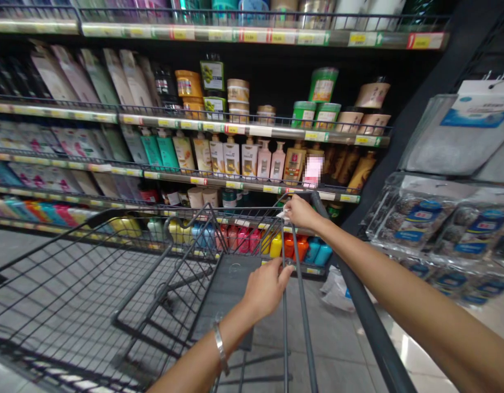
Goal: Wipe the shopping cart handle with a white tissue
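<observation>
A black wire shopping cart [153, 221] stands before me. My left hand [264, 289], with a silver bracelet at the wrist, is closed around a thin bar [285, 327] of the cart frame, near the fold-down seat panel [225, 289]. Farther along the frame, my right hand [301, 212] is pinched on a small white wipe or tissue [283, 213] against the cart's upper wire rail. Its exact kind is hard to make out. The thick cart handle [370, 322] runs beneath my right forearm.
Shelves of pump bottles [231, 157], jars [237, 94] and colorful bottles [276, 245] stand close beyond the cart. At the right hang packs of scouring pads [426, 221] and grey packaged goods [432, 131]. A white plastic bag [337, 289] lies low beside the shelf. Tiled floor [337, 349] shows below.
</observation>
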The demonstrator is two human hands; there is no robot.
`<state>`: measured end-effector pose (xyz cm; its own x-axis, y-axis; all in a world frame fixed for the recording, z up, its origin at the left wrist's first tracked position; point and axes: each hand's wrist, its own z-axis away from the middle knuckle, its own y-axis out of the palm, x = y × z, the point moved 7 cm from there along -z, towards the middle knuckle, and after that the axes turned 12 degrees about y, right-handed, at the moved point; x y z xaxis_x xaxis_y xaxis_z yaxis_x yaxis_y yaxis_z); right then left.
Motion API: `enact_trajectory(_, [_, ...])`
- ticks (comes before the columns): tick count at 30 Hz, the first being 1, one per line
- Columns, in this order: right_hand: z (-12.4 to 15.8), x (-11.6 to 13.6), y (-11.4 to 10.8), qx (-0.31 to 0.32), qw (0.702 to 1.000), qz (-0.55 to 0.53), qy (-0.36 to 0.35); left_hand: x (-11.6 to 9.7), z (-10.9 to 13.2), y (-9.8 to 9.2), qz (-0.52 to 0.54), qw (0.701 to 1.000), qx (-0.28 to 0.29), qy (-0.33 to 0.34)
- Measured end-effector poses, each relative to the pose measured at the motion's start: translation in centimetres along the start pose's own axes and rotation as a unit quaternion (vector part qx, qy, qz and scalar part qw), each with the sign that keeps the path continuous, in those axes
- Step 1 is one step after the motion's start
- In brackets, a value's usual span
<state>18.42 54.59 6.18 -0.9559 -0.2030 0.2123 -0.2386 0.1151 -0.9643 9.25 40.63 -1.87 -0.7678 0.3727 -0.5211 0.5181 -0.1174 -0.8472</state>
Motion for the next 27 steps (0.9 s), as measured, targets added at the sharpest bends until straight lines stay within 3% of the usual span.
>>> enact_trajectory(9, [5.1,1.6,-1.1,0.022,0.999,0.019,-0.029,0.1,0.0,-0.1,0.021,1.0,-0.009,0.007])
enact_trajectory(17, [9.6,2.0,-1.2,0.043,0.997,-0.038,-0.048,0.2,0.2,0.1,0.074,0.997,-0.024,0.023])
enact_trajectory(22, [13.1,2.7,-1.9,0.049,0.992,-0.082,-0.077,1.5,0.2,0.3,0.143,0.989,-0.032,0.031])
enact_trajectory(27, [17.3,3.7,-2.1,0.074,0.984,-0.113,-0.112,1.8,0.6,-1.4,0.183,0.974,-0.127,0.032])
